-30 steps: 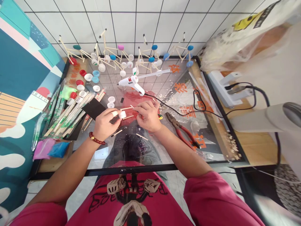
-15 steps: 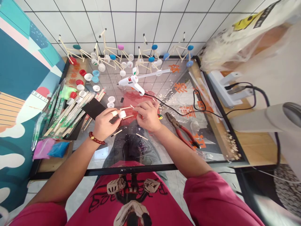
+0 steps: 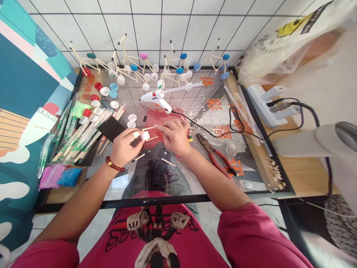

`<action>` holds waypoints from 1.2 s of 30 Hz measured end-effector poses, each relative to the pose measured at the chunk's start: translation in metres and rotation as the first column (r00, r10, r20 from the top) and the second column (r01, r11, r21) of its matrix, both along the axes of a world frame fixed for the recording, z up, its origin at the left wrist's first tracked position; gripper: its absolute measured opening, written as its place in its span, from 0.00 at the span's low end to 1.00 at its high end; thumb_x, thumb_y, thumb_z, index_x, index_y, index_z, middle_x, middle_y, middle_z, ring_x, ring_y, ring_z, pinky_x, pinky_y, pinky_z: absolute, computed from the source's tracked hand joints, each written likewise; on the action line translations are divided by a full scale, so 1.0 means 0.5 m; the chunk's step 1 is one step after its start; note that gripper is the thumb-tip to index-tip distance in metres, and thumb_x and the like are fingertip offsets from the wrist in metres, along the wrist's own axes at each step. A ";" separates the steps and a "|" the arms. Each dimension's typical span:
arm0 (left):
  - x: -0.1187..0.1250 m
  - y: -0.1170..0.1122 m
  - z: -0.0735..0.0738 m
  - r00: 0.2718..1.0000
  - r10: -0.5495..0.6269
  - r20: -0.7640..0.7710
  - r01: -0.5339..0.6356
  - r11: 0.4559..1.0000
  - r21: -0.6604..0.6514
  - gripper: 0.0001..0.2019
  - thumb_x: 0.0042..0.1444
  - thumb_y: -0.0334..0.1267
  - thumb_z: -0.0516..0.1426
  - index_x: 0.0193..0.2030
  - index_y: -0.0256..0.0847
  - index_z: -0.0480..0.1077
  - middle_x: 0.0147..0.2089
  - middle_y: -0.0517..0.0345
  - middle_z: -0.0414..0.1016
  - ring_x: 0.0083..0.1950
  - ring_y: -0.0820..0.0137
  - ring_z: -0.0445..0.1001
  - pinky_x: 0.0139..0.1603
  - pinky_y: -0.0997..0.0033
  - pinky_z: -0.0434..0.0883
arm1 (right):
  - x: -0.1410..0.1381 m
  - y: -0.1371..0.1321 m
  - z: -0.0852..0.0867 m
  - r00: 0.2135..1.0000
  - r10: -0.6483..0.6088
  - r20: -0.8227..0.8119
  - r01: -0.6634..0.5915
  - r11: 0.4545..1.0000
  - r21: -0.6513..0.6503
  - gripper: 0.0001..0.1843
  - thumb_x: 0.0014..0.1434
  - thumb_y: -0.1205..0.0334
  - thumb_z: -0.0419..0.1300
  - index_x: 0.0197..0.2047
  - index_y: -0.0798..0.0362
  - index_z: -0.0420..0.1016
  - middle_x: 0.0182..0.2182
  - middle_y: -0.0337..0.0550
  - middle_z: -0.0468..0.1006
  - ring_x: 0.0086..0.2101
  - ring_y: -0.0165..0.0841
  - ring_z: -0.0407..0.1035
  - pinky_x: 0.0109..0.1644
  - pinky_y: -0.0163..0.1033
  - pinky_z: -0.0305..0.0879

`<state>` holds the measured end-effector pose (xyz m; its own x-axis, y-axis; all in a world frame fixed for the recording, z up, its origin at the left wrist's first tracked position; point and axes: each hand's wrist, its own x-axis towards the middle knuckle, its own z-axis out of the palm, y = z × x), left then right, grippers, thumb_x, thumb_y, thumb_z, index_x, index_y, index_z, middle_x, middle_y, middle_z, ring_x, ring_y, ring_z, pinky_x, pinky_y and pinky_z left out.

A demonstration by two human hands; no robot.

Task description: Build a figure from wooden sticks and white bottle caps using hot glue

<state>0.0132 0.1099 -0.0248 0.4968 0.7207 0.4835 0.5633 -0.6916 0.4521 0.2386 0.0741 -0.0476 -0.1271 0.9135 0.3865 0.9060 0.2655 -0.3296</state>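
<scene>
My left hand [image 3: 126, 147] is closed, pinching a white bottle cap [image 3: 145, 135] between thumb and fingers. Beside the cap lie two short wooden sticks, an upper one [image 3: 150, 128] and a lower one [image 3: 152, 139]; whether they are joined to it I cannot tell. My right hand [image 3: 176, 137] is closed too, its fingertips pinching a small wooden stick at the far end of the upper one. That piece is mostly hidden by the fingers. Nearer me rest a black-tipped stick [image 3: 138, 158] and a loose plain stick [image 3: 168, 162].
A white glue gun [image 3: 156, 99] with its cord lies beyond my hands. Red-handled pliers [image 3: 216, 154] are at right. Stick figures with coloured caps [image 3: 134, 68] line the back. Bundled sticks [image 3: 80, 137], a black card [image 3: 111, 128] and loose caps [image 3: 105, 91] occupy the left.
The fingertips of my right hand have moved slightly left, onto the end of the upper stick, and the small stick they hold shows less. My left hand stays put with the cap.
</scene>
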 end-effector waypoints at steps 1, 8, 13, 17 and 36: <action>0.000 0.000 0.000 1.000 -0.002 0.001 0.002 1.000 0.004 0.09 0.59 0.34 0.60 0.46 0.42 0.78 0.47 0.51 0.81 0.45 0.65 0.81 0.51 0.65 0.78 | 0.000 0.000 -0.001 1.000 0.000 -0.005 0.000 1.000 0.001 0.24 0.60 0.72 0.56 0.55 0.41 0.78 0.44 0.43 0.79 0.47 0.41 0.64 0.54 0.51 0.44; -0.001 -0.001 -0.002 1.000 -0.016 0.009 0.016 1.000 0.022 0.10 0.58 0.33 0.61 0.47 0.41 0.77 0.48 0.51 0.81 0.46 0.65 0.81 0.51 0.65 0.78 | -0.001 0.000 -0.002 1.000 0.007 -0.031 -0.006 1.000 0.004 0.24 0.59 0.73 0.56 0.54 0.43 0.79 0.43 0.44 0.80 0.47 0.41 0.64 0.53 0.51 0.45; -0.001 -0.001 -0.003 0.999 -0.027 0.019 0.026 0.999 0.037 0.10 0.58 0.33 0.61 0.47 0.41 0.78 0.48 0.51 0.81 0.46 0.65 0.81 0.51 0.65 0.78 | -0.002 0.001 -0.004 1.000 0.008 -0.017 -0.008 1.000 -0.008 0.24 0.59 0.73 0.56 0.54 0.43 0.79 0.43 0.44 0.80 0.46 0.41 0.65 0.52 0.52 0.45; -0.002 0.000 -0.004 1.000 -0.024 0.012 0.024 0.999 0.035 0.10 0.59 0.33 0.61 0.47 0.41 0.78 0.48 0.52 0.81 0.45 0.65 0.81 0.51 0.66 0.77 | -0.003 0.001 -0.002 1.000 0.001 0.007 0.000 1.000 -0.019 0.24 0.60 0.74 0.55 0.54 0.43 0.79 0.43 0.44 0.80 0.46 0.40 0.65 0.52 0.52 0.46; -0.002 0.000 -0.006 0.999 -0.036 0.027 0.034 0.998 0.049 0.11 0.58 0.32 0.62 0.48 0.39 0.78 0.47 0.50 0.80 0.46 0.64 0.81 0.51 0.65 0.78 | -0.003 -0.003 0.014 0.999 -0.030 0.017 0.031 0.997 -0.074 0.23 0.61 0.72 0.56 0.55 0.43 0.78 0.44 0.45 0.76 0.48 0.42 0.62 0.53 0.51 0.45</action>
